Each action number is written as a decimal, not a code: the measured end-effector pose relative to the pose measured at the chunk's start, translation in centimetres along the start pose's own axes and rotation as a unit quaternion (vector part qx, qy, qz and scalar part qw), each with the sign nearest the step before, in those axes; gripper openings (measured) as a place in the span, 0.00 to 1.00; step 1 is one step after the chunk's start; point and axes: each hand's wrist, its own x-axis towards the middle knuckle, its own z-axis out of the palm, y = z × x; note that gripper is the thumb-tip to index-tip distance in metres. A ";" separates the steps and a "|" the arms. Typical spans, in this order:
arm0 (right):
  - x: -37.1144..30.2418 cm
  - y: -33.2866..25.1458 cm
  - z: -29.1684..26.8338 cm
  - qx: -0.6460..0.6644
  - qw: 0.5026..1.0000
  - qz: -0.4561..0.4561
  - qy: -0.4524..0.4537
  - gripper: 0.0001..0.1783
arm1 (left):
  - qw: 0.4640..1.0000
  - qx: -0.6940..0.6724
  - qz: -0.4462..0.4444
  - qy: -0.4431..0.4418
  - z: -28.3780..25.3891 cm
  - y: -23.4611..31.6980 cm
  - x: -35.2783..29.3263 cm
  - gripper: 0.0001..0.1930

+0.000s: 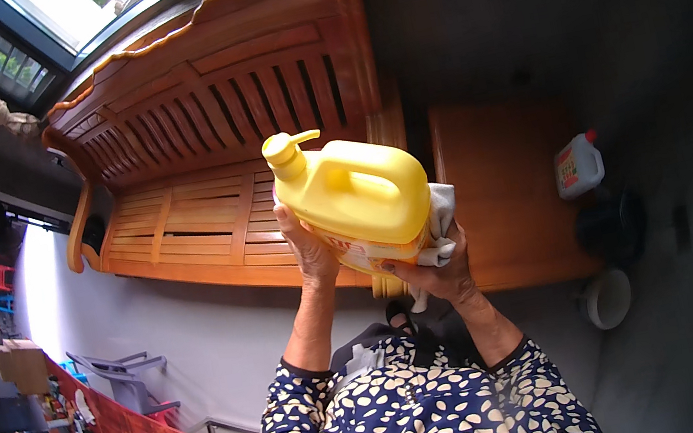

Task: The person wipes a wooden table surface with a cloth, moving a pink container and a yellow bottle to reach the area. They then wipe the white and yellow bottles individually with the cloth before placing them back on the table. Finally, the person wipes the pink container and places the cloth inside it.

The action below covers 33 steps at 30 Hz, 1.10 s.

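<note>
Left hand (pixel 314 257) grips the left side of the yellow pump jug (pixel 352 192); right hand (pixel 449 271) clasps a pale cloth (pixel 443 216) against its right side. In the head view, the jug is held tilted, on the near side of the wooden bench (pixel 180 220). Status, as judged: cloth contact is made, handling is under way; setting-down remains. Surface coverage cannot be determined.

Daylight glares through the window (pixel 88 13); the floor (pixel 94 307) washes out white at left, the right-hand wall (pixel 642 53) lies in shadow, and lines bend near the black rim.
</note>
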 end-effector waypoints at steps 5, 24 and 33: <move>1.1 -1.3 -0.7 0.117 0.992 0.041 -0.009 0.36 | 0.996 0.061 0.041 -0.053 -0.8 1.7 -1.0 0.39; 4.7 1.3 -3.4 -0.063 0.969 -0.237 -0.015 0.41 | 0.961 -0.263 -0.070 0.052 11.5 9.6 -6.9 0.24; 2.6 5.0 -1.2 0.094 0.972 -0.104 -0.191 0.36 | 0.970 -0.145 -0.012 0.195 7.9 6.1 -9.1 0.10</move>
